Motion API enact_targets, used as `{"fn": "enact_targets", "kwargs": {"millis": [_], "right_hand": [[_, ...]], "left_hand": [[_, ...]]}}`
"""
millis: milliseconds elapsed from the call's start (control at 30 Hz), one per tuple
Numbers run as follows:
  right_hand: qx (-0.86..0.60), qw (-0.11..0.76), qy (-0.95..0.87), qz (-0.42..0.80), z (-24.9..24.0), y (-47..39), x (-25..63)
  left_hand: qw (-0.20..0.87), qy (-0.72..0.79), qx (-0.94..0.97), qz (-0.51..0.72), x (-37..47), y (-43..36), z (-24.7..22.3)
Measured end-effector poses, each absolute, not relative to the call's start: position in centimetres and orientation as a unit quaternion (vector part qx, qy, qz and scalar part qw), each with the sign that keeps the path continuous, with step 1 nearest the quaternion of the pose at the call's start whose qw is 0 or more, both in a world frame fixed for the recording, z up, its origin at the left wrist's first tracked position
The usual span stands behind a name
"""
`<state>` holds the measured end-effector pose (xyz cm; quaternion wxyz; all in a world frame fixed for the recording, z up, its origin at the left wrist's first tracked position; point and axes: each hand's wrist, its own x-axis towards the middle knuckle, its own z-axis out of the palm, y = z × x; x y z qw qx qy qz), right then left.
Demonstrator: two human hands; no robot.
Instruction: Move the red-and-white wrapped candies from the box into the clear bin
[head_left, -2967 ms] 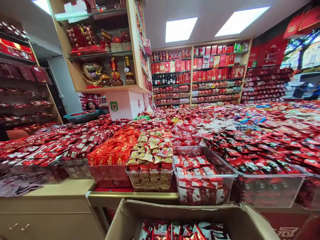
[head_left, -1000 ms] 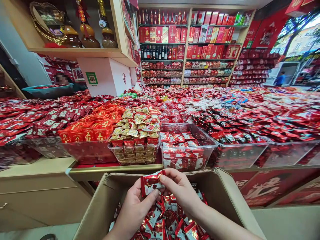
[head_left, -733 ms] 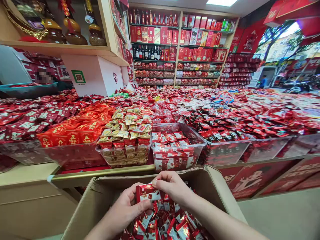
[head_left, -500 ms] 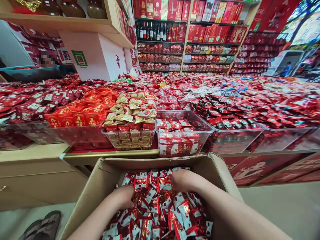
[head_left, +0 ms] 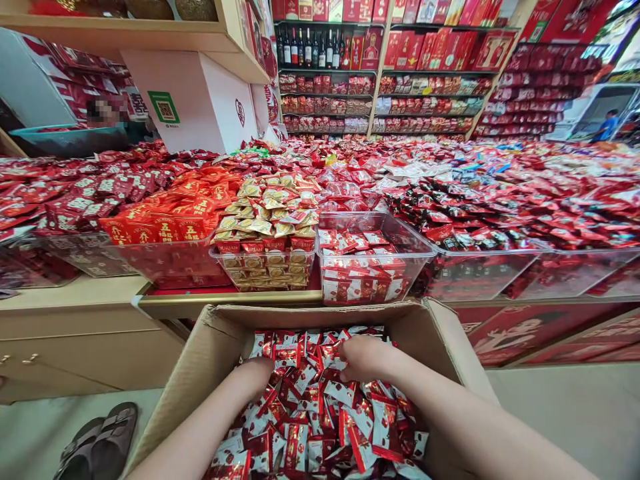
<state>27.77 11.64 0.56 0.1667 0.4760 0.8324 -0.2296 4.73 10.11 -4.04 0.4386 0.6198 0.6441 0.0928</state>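
An open cardboard box (head_left: 173,387) stands in front of me, holding a heap of small red-and-white wrapped candies (head_left: 313,400). Both my hands reach into it. My left hand (head_left: 259,375) is dug into the left side of the heap, its fingers hidden among the packets. Toward the right back of the heap, my right hand (head_left: 363,358) has its fingers curled down around candies at the surface; the fingertips are partly hidden. Just beyond the box, a clear plastic bin (head_left: 420,257) holds similar red-and-white packets in stacked rows.
Beside that bin are durian packets (head_left: 270,213) and orange-red packets (head_left: 175,207) in clear bins. More packaged sweets spread across the counter. A white pillar (head_left: 175,100) rises at left, with a person behind it. Sandals (head_left: 103,440) lie on the floor at lower left.
The view has tilted down and shifted slightly, so the shelves sit higher in the picture. Both hands remain in the candy heap, with only small shifts; some packets around them have moved.
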Motion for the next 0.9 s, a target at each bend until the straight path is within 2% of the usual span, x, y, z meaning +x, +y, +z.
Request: {"fn": "enact_targets", "kwargs": {"millis": [133, 200, 300, 367, 567, 733, 900], "right_hand": [[0.459, 0.115, 0.837, -0.274, 0.9, 11.6, 27.5], [0.420, 0.048, 0.811, -0.403, 0.8, 11.8, 27.3], [0.358, -0.072, 0.669, -0.647, 0.4, 12.0, 27.2], [0.366, -0.135, 0.581, -0.714, 0.2, 12.1, 27.1], [0.392, -0.259, 0.527, -0.708, 1.1, 11.9, 26.7], [0.383, -0.292, 0.536, -0.693, 1.8, 11.6, 26.3], [0.361, -0.317, 0.538, -0.693, 2.8, 11.5, 26.6]], "left_hand": [[0.521, 0.555, 0.641, 0.099, 4.8, 11.1, -1.2], [0.554, 0.512, 0.640, 0.148, 5.6, 11.2, 0.3], [0.583, 0.466, 0.628, 0.220, 6.9, 10.6, 2.2], [0.589, 0.450, 0.621, 0.257, 7.6, 10.0, 3.1], [0.646, 0.436, 0.545, 0.310, 8.1, 9.2, 3.7], [0.684, 0.422, 0.535, 0.262, 8.4, 8.9, 3.1], [0.695, 0.390, 0.533, 0.284, 8.5, 8.5, 4.1]]}}
